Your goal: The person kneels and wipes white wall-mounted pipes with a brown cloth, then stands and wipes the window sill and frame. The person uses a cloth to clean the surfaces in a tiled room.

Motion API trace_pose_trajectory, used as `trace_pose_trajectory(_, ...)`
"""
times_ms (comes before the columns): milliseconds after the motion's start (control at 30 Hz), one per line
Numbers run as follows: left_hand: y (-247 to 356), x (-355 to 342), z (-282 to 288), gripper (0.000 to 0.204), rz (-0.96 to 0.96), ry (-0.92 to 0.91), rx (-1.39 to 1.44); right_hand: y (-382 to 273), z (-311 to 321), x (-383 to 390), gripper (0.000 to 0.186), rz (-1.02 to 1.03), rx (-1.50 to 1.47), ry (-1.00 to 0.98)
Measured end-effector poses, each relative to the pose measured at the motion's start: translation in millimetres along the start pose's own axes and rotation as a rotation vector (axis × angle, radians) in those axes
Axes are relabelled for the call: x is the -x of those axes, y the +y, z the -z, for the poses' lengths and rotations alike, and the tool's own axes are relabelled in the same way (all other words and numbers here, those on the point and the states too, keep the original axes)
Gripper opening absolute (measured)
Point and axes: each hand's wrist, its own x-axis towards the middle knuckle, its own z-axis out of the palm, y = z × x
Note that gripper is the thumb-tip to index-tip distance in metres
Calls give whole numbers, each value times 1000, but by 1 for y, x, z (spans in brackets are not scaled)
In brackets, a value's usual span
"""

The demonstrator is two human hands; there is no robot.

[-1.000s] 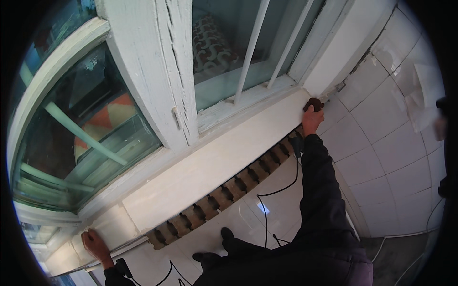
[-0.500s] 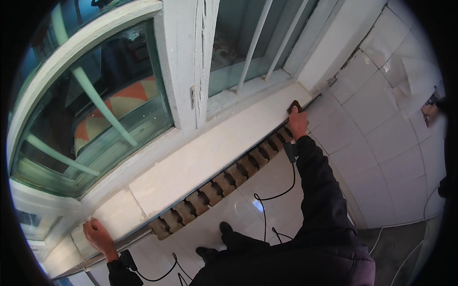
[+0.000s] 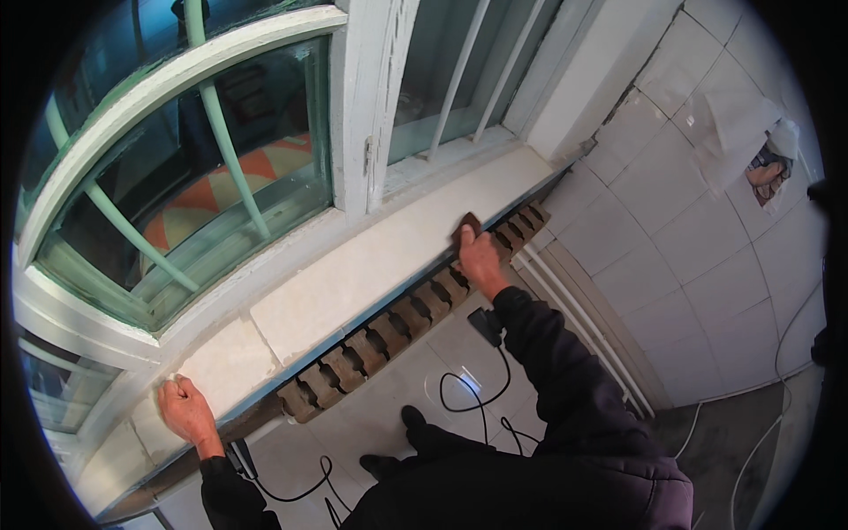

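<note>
A pale tiled window sill point(image 3: 380, 256) runs slantwise across the view, from lower left to upper right. My right hand point(image 3: 482, 263) grips a small, flat, dark-brown pad point(image 3: 466, 227), pressed to the sill near its front edge. The pad's exact kind does not show. My left hand point(image 3: 187, 412) rests on the left part of the sill with its fingers curled closed. Whatever those fingers may hold is hidden.
A rusty brown ribbed radiator point(image 3: 389, 336) stands below the sill's front edge. Behind the sill is a white-framed window point(image 3: 362, 159) with pale bars. White wall tiles point(image 3: 671, 238) cover the right side. Black cables point(image 3: 477, 405) hang near both wrists.
My right hand has slid the brown pad leftward along the sill, away from its right end. My left hand stays at about the same spot on the sill. The view has shifted slightly.
</note>
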Motion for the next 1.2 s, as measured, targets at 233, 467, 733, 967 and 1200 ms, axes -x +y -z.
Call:
trace_pose_trajectory(233, -3, -3, -2, 39, -27, -4, -25, -13, -26, 80, 69, 94, -158, -255)
trace_pose_trajectory(467, -1, -2, 2, 40, 22, -52, -34, 14, 28, 1, 56, -22, -463, -46)
trace_pose_trajectory(733, 2, -2, 3, 40, 20, -25, -3, 4, -4, 14, 59, -95, -498, -75)
trace_pose_trajectory(967, 4, -3, 3, 39, -19, 9, 16, -8, -22, 89, 54, 63, -384, -618)
trace_pose_trajectory(1200, 5, -1, 4, 37, -6, 23, 23, -67, 20, 80, 59, 505, -194, -100)
